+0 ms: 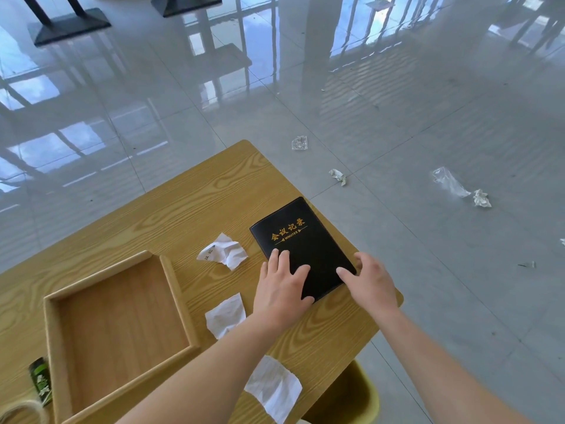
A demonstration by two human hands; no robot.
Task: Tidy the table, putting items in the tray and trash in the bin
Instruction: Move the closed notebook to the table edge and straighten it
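Nearest you, a twine roll (21, 411) and a green packet (39, 382) lie left of the one tray (179, 301), which holds nothing, so by my reading the tidying has barely started. Three crumpled papers (273, 387) remain on the table (198, 209), none binned. No bin is clearly in view; the yellow object (351, 390) under the table edge could be one, I cannot tell. Your left hand (282, 289) lies flat, fingers spread, on the single black notebook (301, 240) near the table's right corner. Your right hand (371, 284) rests at its right edge, thumb on the cover; whether the fingers hook under is unclear. Beyond, at least four litter scraps (337, 176) dot the floor.
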